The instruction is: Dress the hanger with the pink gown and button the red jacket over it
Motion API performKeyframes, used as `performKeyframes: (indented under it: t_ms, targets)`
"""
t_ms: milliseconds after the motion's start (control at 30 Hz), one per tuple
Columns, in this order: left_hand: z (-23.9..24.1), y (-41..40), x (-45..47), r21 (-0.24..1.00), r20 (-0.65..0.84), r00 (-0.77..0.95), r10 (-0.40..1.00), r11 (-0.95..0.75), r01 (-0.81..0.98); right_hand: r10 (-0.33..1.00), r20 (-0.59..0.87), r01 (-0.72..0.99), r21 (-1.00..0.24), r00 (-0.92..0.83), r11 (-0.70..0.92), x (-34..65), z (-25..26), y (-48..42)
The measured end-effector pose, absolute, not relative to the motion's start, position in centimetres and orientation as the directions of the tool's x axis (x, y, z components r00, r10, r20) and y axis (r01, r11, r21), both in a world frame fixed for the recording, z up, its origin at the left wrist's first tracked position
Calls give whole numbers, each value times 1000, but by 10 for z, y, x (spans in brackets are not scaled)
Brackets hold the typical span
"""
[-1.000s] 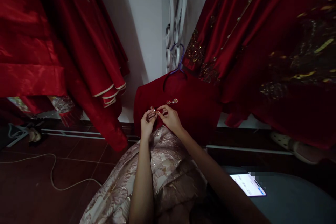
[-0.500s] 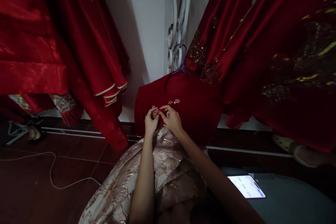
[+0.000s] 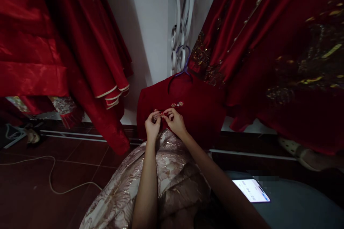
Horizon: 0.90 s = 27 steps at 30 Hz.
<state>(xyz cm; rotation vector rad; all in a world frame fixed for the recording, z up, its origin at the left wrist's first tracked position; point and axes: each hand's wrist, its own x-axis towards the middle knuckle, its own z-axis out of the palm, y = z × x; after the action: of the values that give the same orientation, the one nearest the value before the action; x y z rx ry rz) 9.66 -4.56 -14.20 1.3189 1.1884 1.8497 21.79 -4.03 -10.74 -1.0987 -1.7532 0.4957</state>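
Between the fingertips of two bare hands sits one small jewelled ornament (image 3: 162, 115), pinched by the left hand (image 3: 152, 127) on its left side and by the right hand (image 3: 176, 123), thumb and forefinger, on its right; whether cloth is caught with it I cannot tell. Right behind the grip hangs one dark red garment (image 3: 201, 103), on one purple hanger (image 3: 186, 65) above the hands. Two more ornaments show on it: one flowered clasp (image 3: 177, 104) just up and right of the grip, and one gold flower (image 3: 156, 110) just up and left, partly covered by the fingers. Directly below the grip spreads one patterned skirt (image 3: 126, 189); well off to the lower right lies one lit phone (image 3: 251, 190) on one rounded grey surface (image 3: 301, 200), and well off to the lower left runs one pale cable (image 3: 51, 175). Compared with half a second ago, the left hand has drawn slightly away from the right, leaving more of the pinched ornament visible, while the garment hangs as before.
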Motion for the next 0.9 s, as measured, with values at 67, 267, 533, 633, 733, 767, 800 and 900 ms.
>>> performKeyframes:
  t_ms: [67,267,533,633,733,767,800,900]
  targets:
    - [-140,-47,96,904,408,-339,848,-427,19,844,524,450,-731,-113,514,216,-108,-40]
    - [-136,-52,94,926,348,-332,877,-376,-21,844,525,519,-695,-108,498,216,-108,-41]
    - [-141,-48,93,938,313,-329,891,-345,-42,838,525,569,-648,-146,506,218,-108,-42]
    - [-144,-47,93,935,313,-332,890,-349,-55,833,533,569,-643,-147,512,218,-109,-41]
    - [-144,-47,93,937,303,-340,890,-343,-62,834,534,580,-639,-137,505,217,-108,-42]
    - [-144,-47,93,939,297,-341,892,-338,-67,836,532,583,-639,-135,502,217,-108,-43]
    - [-143,-48,94,940,289,-341,894,-332,-74,837,530,586,-639,-136,499,217,-107,-43]
    - [-141,-50,93,945,275,-334,902,-317,-79,840,524,589,-638,-139,495,217,-105,-45]
